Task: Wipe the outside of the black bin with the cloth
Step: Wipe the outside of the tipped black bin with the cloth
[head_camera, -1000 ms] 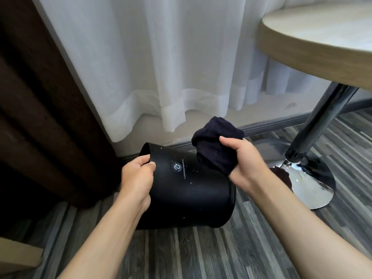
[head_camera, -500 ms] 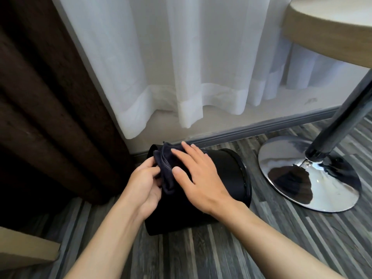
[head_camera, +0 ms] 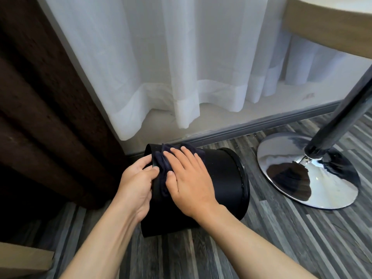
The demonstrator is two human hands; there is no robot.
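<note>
The black bin [head_camera: 223,178] lies tilted on its side on the wooden floor, its rim toward the left. My left hand [head_camera: 136,182] grips that rim, thumb over the edge. A dark navy cloth [head_camera: 161,166] is spread on the bin's upper side near the rim. My right hand [head_camera: 189,176] lies flat on the cloth with fingers spread, pressing it against the bin. Most of the cloth is hidden under that hand.
A chrome table base [head_camera: 306,174] and its dark pole [head_camera: 342,121] stand close on the right, under a round wooden tabletop [head_camera: 322,27]. White sheer curtain [head_camera: 181,67] and a skirting board are behind. A brown curtain [head_camera: 40,117] hangs on the left.
One second ago my right hand held the bunched cloth above the bin. It has since laid the cloth on the bin's side near the rim and pressed flat on it. The bin has turned a little.
</note>
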